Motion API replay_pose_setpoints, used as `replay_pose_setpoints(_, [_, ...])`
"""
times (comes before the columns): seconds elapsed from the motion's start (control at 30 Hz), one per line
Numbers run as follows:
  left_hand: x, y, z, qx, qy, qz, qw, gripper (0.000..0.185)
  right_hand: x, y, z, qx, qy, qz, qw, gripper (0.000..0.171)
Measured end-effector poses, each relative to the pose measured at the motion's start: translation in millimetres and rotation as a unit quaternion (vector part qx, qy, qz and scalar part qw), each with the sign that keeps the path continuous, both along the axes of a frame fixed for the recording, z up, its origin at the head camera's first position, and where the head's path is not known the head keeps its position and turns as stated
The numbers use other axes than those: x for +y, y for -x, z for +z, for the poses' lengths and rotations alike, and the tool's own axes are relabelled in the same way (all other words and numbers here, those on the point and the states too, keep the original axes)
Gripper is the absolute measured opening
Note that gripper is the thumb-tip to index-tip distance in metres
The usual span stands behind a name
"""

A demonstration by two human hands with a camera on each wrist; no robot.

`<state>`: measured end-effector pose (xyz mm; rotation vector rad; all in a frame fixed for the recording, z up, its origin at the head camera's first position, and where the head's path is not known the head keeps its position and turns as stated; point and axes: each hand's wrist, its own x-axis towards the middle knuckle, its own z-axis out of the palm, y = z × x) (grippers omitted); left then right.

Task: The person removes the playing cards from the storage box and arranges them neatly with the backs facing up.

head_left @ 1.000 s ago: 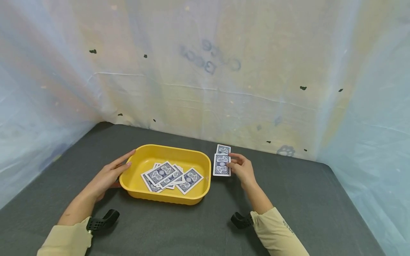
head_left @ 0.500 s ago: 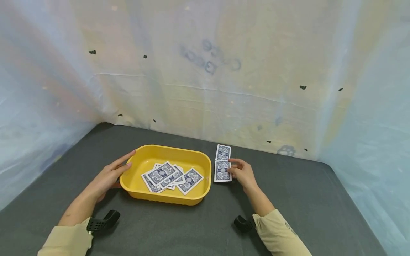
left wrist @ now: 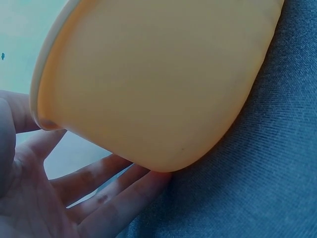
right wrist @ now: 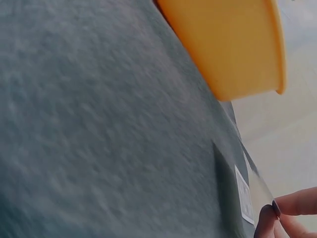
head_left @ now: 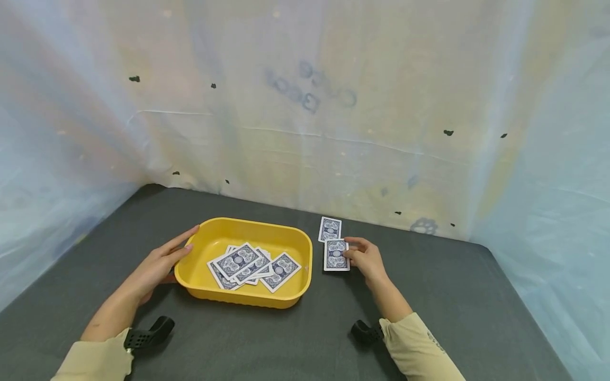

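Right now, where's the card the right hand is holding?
In the head view, the card sits just right of the yellow tray, pinched by the right hand, with another card on the table just behind it.

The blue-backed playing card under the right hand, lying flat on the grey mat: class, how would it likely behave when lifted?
The blue-backed playing card looks thin and flat, so it is probably very light and slightly bendy. It lies flush on the grey fabric mat, so the right hand may need to slide it or lift an edge. It is unlikely to roll.
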<state>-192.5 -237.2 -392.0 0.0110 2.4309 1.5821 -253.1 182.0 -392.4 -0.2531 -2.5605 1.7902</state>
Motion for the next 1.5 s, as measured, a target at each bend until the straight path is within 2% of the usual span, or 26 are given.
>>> replay_pose_setpoints(0.4, [0,0.3,-1.7,0.0,0.01,0.007,0.9999,0.062,19,13.3,7.9,-0.003,0.003,-0.026,1.0,0.041])
replay_pose_setpoints(0.9, [-1,-2.0,0.8,0.009,-0.02,-0.004,0.9997,0.064,40,42.3,-4.9,-0.001,-0.01,-0.08,0.997,0.042])
replay_pose_setpoints(1.17, [-1,-2.6,0.7,0.009,-0.022,-0.005,0.9997,0.065,44,50.2,-10.8,0.0,-0.019,-0.078,0.997,0.045])
replay_pose_setpoints(1.5, [-1,-1.6,-0.2,0.006,-0.026,-0.006,0.9996,0.064,49,57.2,-11.3,0.006,-0.128,-0.053,0.99,0.046])
